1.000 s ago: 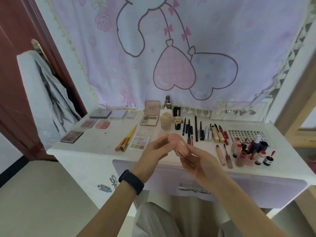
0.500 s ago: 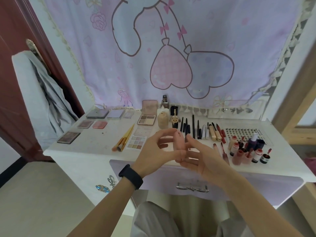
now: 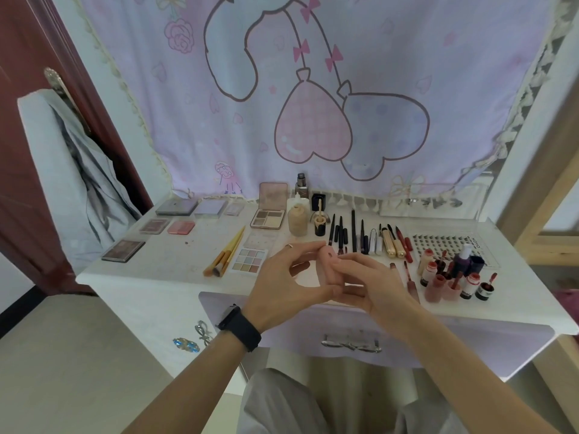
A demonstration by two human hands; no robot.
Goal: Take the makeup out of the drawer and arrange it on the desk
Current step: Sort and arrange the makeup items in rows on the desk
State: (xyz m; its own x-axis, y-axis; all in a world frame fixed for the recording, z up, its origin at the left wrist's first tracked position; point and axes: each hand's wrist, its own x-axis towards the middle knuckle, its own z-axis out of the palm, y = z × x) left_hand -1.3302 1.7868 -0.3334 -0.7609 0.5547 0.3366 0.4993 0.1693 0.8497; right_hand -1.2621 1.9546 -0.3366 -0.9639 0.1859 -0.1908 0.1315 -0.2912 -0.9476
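Both my hands meet above the front edge of the white desk (image 3: 163, 267). A small pink makeup sponge (image 3: 329, 252) sticks up between them. My left hand (image 3: 285, 286), with a black wristband, curls its index finger and thumb round the sponge from the left. The fingers of my right hand (image 3: 369, 283) wrap its lower part from the right, hiding most of it. Makeup lies in rows on the desk: palettes (image 3: 123, 250) at the left, brushes (image 3: 225, 253), a foundation bottle (image 3: 297, 220), pencils (image 3: 354, 230), and lip tints (image 3: 438, 286) at the right. The lavender drawer (image 3: 438, 343) below is closed.
A pastel curtain (image 3: 313, 89) hangs behind the desk. A grey garment (image 3: 62, 170) hangs at a dark red door on the left. A wooden frame (image 3: 539, 170) stands at the right. A sheet of studs (image 3: 438, 242) lies at the back right. My knees are under the desk.
The sponge lay wide between both hands; it now stands narrower with the fingers closed tighter round it. The view has tilted up slightly.
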